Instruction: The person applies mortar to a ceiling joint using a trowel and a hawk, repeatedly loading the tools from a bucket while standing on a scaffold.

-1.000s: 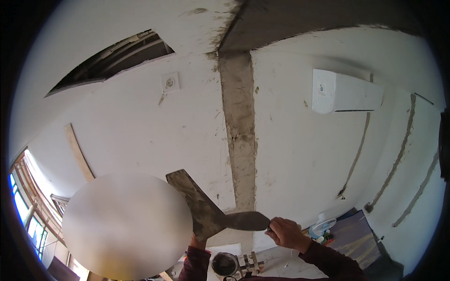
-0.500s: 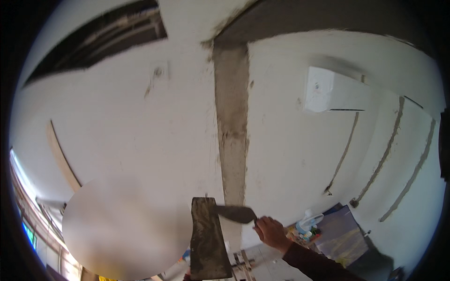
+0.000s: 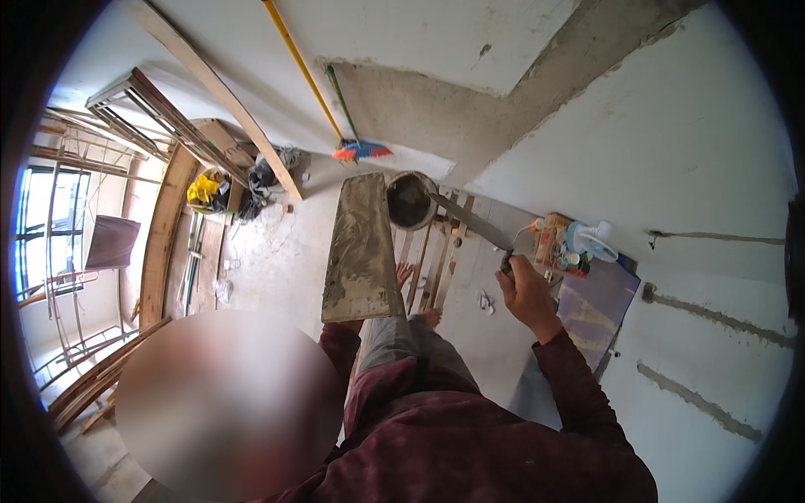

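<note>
My left hand (image 3: 353,326) is mostly hidden beneath a long rectangular plastering hawk (image 3: 362,251) smeared with wet grey mortar, which it holds up from below. My right hand (image 3: 530,298) is closed round the handle of a pointed trowel (image 3: 474,220). The trowel's blade slants up and left, its tip overlapping the rim of a round mortar bucket (image 3: 432,186). Grey mortar shows inside the bucket; whether the tip touches it I cannot tell. The bucket lies just beyond the hawk's far right corner in the picture.
Below me are wooden slats (image 3: 432,267) and a bare foot (image 3: 432,317). A broom (image 3: 362,151) and a plank (image 3: 231,109) lean on the wall. Bottles and a box (image 3: 549,243) stand at right. A wall strip (image 3: 419,109) is grey plaster; scaffold frames (image 3: 59,243) stand left.
My view has tipped down from the wall to the floor and my body. The trowel has left the hawk's upper edge and is now over the bucket's rim.
</note>
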A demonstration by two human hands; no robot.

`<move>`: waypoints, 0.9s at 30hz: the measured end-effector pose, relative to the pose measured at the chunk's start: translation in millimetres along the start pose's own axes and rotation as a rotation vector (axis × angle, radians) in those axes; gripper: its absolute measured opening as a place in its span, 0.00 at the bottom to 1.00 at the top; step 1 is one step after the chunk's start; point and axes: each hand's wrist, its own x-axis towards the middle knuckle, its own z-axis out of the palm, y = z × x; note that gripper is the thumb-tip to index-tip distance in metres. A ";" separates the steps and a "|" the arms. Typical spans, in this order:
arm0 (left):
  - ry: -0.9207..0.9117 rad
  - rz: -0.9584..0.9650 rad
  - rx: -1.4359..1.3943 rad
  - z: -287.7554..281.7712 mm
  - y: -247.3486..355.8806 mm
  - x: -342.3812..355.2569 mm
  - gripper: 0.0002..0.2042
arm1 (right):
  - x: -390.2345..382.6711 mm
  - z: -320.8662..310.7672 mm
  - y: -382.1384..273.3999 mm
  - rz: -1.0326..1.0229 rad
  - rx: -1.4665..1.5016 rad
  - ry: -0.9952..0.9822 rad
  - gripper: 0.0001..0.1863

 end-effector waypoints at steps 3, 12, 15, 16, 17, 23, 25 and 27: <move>0.028 -0.073 -0.024 -3.0 -19.7 -9.0 0.18 | -5.0 33.8 21.7 0.069 0.031 -0.057 0.11; 0.031 -0.165 0.013 -5.9 -32.2 24.8 0.18 | 7.5 59.5 12.1 -0.011 0.191 -0.076 0.10; 0.020 -0.148 0.036 2.5 -30.7 52.9 0.18 | -0.3 44.3 -5.4 -0.065 0.197 -0.197 0.09; 0.019 -0.141 0.038 5.7 -28.9 60.9 0.18 | -5.1 42.3 -7.5 -0.087 0.187 -0.241 0.10; 0.016 -0.133 0.045 10.3 -27.5 71.7 0.18 | -7.2 42.3 -9.1 -0.114 0.200 -0.228 0.09; 0.022 -0.134 0.031 9.2 -22.8 81.5 0.18 | 0.4 63.9 4.5 -0.179 0.171 -0.211 0.09; 0.025 -0.148 0.016 2.4 -23.8 71.1 0.18 | 19.7 86.9 19.8 -0.169 0.162 -0.156 0.09; 0.026 -0.192 -0.006 -7.0 -31.1 53.7 0.18 | 44.1 118.9 40.4 -0.105 0.147 -0.108 0.07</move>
